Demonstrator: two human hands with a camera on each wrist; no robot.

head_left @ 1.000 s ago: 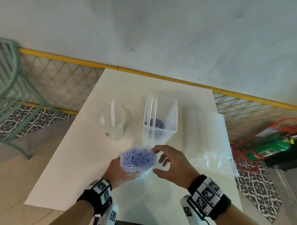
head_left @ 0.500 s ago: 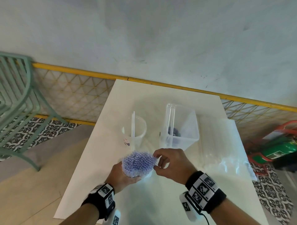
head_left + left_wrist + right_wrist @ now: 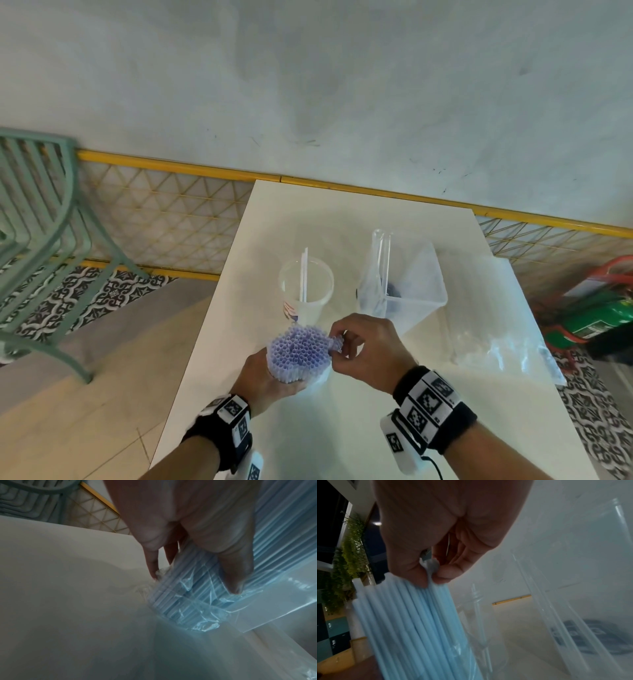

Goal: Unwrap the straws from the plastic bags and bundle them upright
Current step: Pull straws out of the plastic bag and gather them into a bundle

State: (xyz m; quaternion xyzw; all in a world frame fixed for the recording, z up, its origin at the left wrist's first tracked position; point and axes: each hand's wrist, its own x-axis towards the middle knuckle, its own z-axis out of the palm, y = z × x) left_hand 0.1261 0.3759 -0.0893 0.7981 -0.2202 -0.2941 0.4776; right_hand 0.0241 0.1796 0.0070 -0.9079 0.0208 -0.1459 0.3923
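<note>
A thick bundle of pale blue straws (image 3: 297, 349) stands upright on the white table (image 3: 342, 219), its lower end still in a crumpled clear bag (image 3: 199, 609). My left hand (image 3: 265, 375) grips the bundle around its lower part, fingers curled round the straws (image 3: 193, 588). My right hand (image 3: 364, 349) pinches a few straw tops (image 3: 431, 569) at the bundle's right edge between thumb and fingers. A clear cup (image 3: 306, 289) behind holds a couple of white straws upright.
A clear rectangular tub (image 3: 407, 291) with loose wrappers and a dark item stands right of the cup. More bagged straws (image 3: 489, 308) lie along the table's right side. A green chair (image 3: 37, 219) stands at left, a green extinguisher (image 3: 603, 315) on the floor at right.
My right hand has gone from open beside the bundle to pinching a few straws at its right edge. The head view has shifted, so the table sits further right and lower.
</note>
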